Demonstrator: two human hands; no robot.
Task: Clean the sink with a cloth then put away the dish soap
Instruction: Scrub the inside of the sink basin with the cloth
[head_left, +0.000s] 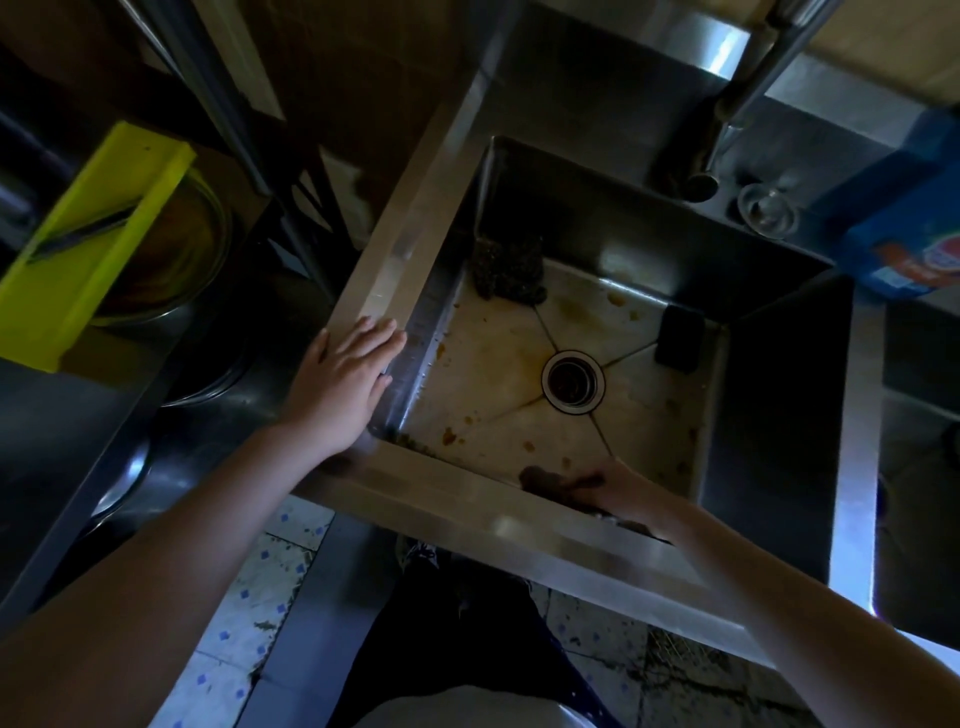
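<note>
Two: left hand (345, 379) on sink (467, 501) — right hand (631, 493) (blurred) on cloth (548, 480).

Steel-grey sink (545, 540) brown-stained; yellow board (88, 244); blue box (904, 218).

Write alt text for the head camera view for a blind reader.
A person's right hand holds a dark cloth against the near floor of a stained stainless steel sink, while the left hand rests flat on its left rim. A dark scouring pad and a black sponge sit in its far corners.
</note>
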